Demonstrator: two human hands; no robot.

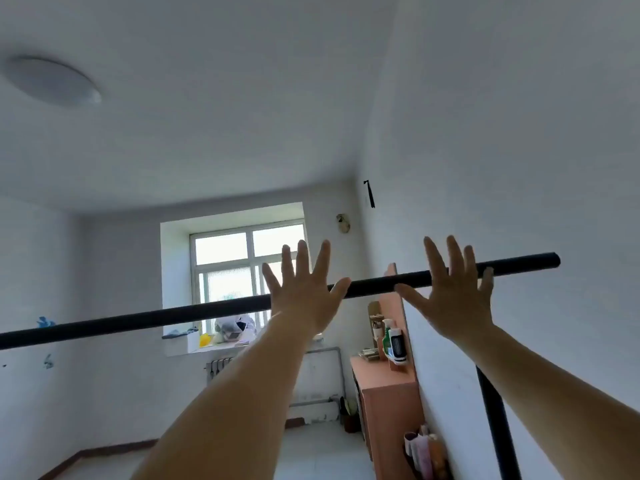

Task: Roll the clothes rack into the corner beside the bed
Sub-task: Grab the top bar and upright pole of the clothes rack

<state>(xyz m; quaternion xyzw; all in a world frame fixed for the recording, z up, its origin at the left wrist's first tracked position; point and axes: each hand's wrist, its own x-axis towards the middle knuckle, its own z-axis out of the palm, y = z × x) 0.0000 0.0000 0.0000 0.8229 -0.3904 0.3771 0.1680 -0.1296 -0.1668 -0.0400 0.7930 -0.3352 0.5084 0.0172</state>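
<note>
The clothes rack shows as a black top bar (173, 315) running from the left edge up to its right end near the right wall, plus one black upright pole (495, 420) at the lower right. My left hand (304, 292) is raised in front of the bar's middle, fingers spread, palm against or just before the bar. My right hand (453, 292) is spread the same way near the bar's right end. Neither hand's fingers wrap the bar. The rack's base, its wheels and the bed are out of view.
A white wall (519, 168) stands close on the right. An orange wooden cabinet (388, 403) with bottles on top lines that wall. A window (235, 268) with a cluttered sill and a radiator (218, 367) below it are on the far wall. Pale floor (311, 452) lies ahead.
</note>
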